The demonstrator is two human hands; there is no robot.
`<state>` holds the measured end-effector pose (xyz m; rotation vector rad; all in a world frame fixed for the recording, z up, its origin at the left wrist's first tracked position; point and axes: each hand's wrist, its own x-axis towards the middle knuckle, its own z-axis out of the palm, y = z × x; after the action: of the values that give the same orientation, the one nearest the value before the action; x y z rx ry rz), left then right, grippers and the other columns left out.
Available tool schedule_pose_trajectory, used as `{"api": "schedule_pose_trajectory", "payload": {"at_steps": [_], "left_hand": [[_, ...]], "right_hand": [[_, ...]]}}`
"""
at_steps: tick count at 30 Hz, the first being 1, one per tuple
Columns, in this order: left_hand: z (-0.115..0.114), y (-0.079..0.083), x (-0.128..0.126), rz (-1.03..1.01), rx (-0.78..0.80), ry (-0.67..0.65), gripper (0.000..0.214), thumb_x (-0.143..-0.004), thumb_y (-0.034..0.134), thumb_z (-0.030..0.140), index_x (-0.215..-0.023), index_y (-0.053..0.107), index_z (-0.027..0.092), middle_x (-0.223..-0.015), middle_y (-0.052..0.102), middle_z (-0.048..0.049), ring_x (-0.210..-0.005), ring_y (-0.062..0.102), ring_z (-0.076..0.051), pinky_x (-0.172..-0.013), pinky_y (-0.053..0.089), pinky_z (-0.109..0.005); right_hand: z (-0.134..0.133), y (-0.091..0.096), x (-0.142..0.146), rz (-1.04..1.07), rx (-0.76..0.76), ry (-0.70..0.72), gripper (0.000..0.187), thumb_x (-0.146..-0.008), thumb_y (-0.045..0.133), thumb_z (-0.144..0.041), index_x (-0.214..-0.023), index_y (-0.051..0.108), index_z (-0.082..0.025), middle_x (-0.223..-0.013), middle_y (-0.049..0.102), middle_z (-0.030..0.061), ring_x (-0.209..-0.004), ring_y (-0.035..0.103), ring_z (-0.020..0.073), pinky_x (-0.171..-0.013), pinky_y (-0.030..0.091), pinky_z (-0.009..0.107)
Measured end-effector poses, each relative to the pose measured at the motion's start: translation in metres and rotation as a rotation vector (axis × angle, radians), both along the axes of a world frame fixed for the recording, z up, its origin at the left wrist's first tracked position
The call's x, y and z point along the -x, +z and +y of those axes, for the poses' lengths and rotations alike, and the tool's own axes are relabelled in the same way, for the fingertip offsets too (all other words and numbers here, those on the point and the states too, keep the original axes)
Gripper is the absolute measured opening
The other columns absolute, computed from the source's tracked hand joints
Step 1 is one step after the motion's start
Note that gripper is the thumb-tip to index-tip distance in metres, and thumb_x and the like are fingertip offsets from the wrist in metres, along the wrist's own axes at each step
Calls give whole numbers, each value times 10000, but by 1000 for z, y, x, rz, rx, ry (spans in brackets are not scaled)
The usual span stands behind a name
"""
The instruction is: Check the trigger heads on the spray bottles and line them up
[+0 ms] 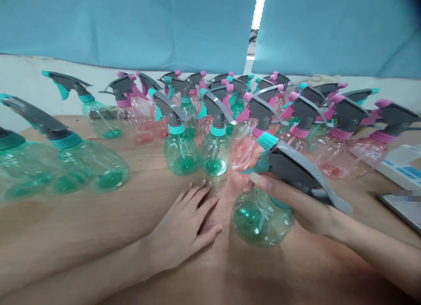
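Note:
My right hand [305,204] is closed round the neck of a green spray bottle [259,221], which has a grey and turquoise trigger head and tilts to the left a little above the tabletop. Whether its base touches the wood I cannot tell. My left hand [189,219] lies flat on the wooden table [144,226], fingers spread, holding nothing. Just beyond its fingertips stand two green spray bottles, a left one [180,154] and a right one [215,154]. Behind the held bottle is a pink spray bottle [245,147], partly hidden.
Several pink and green spray bottles crowd the back of the table. More green bottles [108,175] stand at the left. A white device with blue keys [406,164] and a phone [403,211] lie at the right. A blue curtain [148,29] hangs behind.

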<state>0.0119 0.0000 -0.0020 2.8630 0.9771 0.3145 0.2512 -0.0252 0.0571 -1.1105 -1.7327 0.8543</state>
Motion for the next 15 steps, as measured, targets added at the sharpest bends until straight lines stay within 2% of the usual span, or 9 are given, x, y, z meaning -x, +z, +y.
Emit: {"api": "schedule_pose_trajectory", "payload": {"at_steps": [4,9,15], "left_hand": [[0,-1,1,5,-9,-3,520,-957,492,448,-1389,455,162,-1437,448,-134,-1335,368,-312,-1076,305,-493],[0,0,0,28,-7,3,523,-953,500,453,-1384,462,158,-1446,437,-137,-1342,358,-306,-1077,303,-486],[0,1,-1,47,-13,4,529,-961,479,465,-1392,450,161,-1447,437,-138,-1345,353,-308,-1072,305,-497]], "right_hand": [[-1,3,-1,91,68,42,142,-926,539,-340,-828,569,-241,-704,487,-26,-604,459,118,-527,401,242],[-2,1,-3,94,41,22,235,-936,526,-316,-726,464,-232,-654,351,-44,-546,337,101,-471,295,235],[-2,2,-2,56,62,14,274,-915,530,-422,-728,459,-234,-661,352,-40,-553,343,112,-473,303,247]]}}
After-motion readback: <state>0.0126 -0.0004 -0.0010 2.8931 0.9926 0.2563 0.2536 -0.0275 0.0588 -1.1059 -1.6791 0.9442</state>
